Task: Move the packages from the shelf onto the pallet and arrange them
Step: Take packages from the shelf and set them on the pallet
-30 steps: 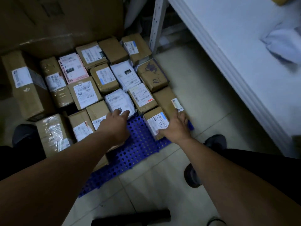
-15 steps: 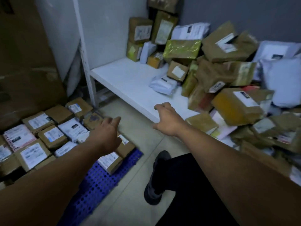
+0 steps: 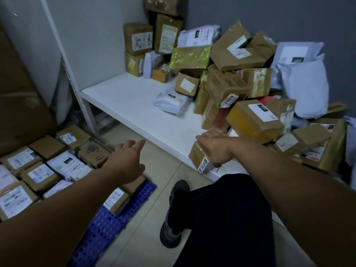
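Package (image 3: 196, 155) partly hidden under right hand (image 3: 214, 149).

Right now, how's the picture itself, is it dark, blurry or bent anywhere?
Head view: dim, flat light, with sheen only on the shiny gold-green wrapped parcel. Head view: wide-angle distortion tilts and slightly bows the white metal shelf upright. Head view: motion smear softens the grey plastic mailer bag at far right and, more mildly, the small brown cardboard box in the right grip.

Pale floor tiles (image 3: 148, 247) fill the lower middle. A big brown carton (image 3: 17, 105) stands at the far left. A grey wall (image 3: 289, 16) rises at the upper right.
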